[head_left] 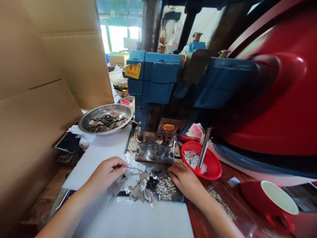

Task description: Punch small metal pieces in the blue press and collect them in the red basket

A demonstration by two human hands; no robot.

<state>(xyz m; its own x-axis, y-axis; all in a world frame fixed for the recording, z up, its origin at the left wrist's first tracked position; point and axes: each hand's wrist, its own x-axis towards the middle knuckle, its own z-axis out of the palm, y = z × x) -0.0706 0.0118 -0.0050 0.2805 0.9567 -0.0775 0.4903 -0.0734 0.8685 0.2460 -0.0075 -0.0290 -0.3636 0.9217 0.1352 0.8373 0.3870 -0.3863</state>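
Note:
My left hand (107, 174) rests on the white board (99, 155) with its fingers pinched on thin metal tweezers (131, 169), whose tips point at a pile of small metal pieces (148, 185). Curled over the right edge of that pile, near a heap of tiny shiny parts (165, 187), is my right hand (184, 180); I cannot make out what it holds. Just beyond both hands stands the blue punch press (158, 82) with its steel die plate (155, 152).
A steel bowl (106, 114) of metal scraps sits at the back left. A red dish (210, 165) with small plates and a red-tipped tool lies right of the die. A red mug (277, 201) stands at the right, a phone (68, 142) at the left, cardboard walls behind.

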